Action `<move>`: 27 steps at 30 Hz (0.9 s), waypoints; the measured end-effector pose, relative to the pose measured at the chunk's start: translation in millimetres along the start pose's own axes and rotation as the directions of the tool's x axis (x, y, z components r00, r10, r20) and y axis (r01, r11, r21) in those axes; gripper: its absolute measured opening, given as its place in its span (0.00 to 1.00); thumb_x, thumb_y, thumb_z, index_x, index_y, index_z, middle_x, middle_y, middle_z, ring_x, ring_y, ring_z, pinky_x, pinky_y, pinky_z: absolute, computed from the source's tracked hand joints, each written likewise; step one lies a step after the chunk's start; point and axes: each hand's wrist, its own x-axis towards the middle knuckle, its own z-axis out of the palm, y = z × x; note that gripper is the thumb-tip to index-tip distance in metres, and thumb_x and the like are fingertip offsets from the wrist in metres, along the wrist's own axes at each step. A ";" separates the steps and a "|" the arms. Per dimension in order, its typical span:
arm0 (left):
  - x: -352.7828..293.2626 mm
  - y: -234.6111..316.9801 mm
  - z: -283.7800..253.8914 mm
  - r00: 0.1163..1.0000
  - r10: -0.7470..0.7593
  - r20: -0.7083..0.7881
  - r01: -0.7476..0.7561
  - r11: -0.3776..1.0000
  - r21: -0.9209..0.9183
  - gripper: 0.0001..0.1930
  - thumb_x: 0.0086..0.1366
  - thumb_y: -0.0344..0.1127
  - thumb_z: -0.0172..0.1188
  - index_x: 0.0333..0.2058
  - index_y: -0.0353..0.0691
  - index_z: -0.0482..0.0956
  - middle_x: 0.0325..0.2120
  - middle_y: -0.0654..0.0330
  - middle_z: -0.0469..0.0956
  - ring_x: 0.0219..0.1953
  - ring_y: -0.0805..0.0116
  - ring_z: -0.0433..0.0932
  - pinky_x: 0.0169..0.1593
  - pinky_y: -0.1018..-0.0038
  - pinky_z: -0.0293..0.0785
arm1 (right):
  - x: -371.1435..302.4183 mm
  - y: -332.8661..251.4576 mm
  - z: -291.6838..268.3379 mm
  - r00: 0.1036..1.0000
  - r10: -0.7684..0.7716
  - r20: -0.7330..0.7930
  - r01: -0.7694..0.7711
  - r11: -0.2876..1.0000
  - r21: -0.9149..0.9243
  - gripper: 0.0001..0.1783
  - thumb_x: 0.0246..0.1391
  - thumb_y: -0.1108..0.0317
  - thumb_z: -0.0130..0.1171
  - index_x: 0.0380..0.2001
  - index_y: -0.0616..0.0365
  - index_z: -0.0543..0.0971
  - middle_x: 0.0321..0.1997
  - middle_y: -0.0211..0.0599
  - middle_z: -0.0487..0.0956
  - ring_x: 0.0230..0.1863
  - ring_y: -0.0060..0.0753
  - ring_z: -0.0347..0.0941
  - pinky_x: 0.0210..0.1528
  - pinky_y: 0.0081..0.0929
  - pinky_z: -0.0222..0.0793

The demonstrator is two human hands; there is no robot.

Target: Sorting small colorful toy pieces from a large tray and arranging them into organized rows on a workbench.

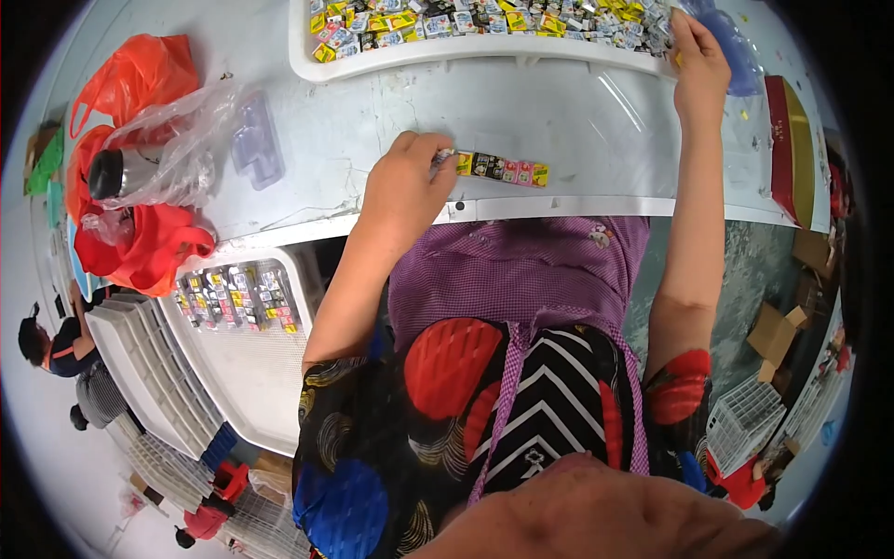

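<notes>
My left hand is closed round the left end of a short row of small coloured boxes, in yellow, black and pink, lying on the grey table near its front edge. Its fingers hide that end of the row. At the far right, my right hand reaches to the corner of a white tray heaped with many small printed boxes. Its thumb and fingers are drawn together there; a bit of yellow shows by them, but what they hold is too small to make out.
Bluish clear plastic packaging lies beyond my right hand, a red and gold box at the right edge. Left are red bags, a steel flask and a clear blister shell. Below stands a white tray with packed sets.
</notes>
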 end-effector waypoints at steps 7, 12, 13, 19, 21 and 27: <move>-1.9 -0.6 6.2 1.000 0.006 -0.014 -0.005 0.996 0.094 0.10 0.59 0.34 0.59 0.39 0.37 0.78 0.33 0.50 0.75 0.30 0.51 0.77 0.36 0.63 0.74 | -101.6 -65.3 35.3 0.995 0.008 0.103 -0.010 1.000 0.014 0.10 0.56 0.68 0.59 0.40 0.59 0.81 0.28 0.21 0.76 0.21 0.08 0.59 0.23 0.08 0.52; -3.8 -10.7 13.8 0.982 0.171 -0.074 -0.167 0.984 0.062 0.12 0.56 0.33 0.64 0.39 0.38 0.79 0.32 0.54 0.75 0.30 0.55 0.77 0.32 0.66 0.75 | -150.6 -62.0 31.8 0.964 0.058 0.258 -0.041 0.997 -0.070 0.07 0.56 0.71 0.59 0.39 0.57 0.80 0.30 0.21 0.76 0.24 0.10 0.62 0.26 0.10 0.56; -4.8 -12.4 15.3 0.983 0.171 -0.071 -0.167 0.984 0.062 0.12 0.56 0.33 0.64 0.39 0.38 0.79 0.32 0.54 0.75 0.30 0.55 0.77 0.32 0.66 0.75 | -158.1 -57.2 31.8 0.944 0.029 0.329 -0.009 0.998 -0.062 0.07 0.56 0.72 0.59 0.38 0.57 0.80 0.31 0.22 0.76 0.26 0.11 0.64 0.28 0.11 0.59; -8.6 -18.7 16.7 0.983 0.140 -0.118 -0.132 0.988 0.073 0.15 0.53 0.37 0.66 0.41 0.44 0.82 0.25 0.58 0.70 0.25 0.61 0.73 0.27 0.69 0.72 | -191.2 -40.2 39.4 0.841 -0.005 0.541 0.066 0.993 -0.094 0.07 0.53 0.76 0.60 0.37 0.61 0.79 0.38 0.28 0.75 0.36 0.17 0.70 0.36 0.15 0.65; -12.1 -17.4 14.0 0.974 0.209 -0.083 -0.180 0.946 0.268 0.16 0.54 0.39 0.66 0.43 0.47 0.82 0.23 0.59 0.67 0.22 0.63 0.70 0.26 0.68 0.70 | -191.5 -40.2 39.9 0.850 -0.008 0.527 0.068 0.993 -0.095 0.07 0.53 0.76 0.59 0.37 0.60 0.79 0.35 0.26 0.76 0.33 0.16 0.69 0.34 0.15 0.65; -18.9 -14.7 2.4 0.969 0.245 0.033 -0.238 0.890 0.389 0.21 0.57 0.39 0.64 0.51 0.49 0.77 0.25 0.58 0.66 0.23 0.63 0.69 0.26 0.69 0.70 | -176.1 -37.7 43.0 0.863 0.275 0.425 -0.200 0.956 -0.215 0.09 0.53 0.72 0.60 0.39 0.59 0.81 0.31 0.24 0.78 0.30 0.14 0.69 0.33 0.13 0.64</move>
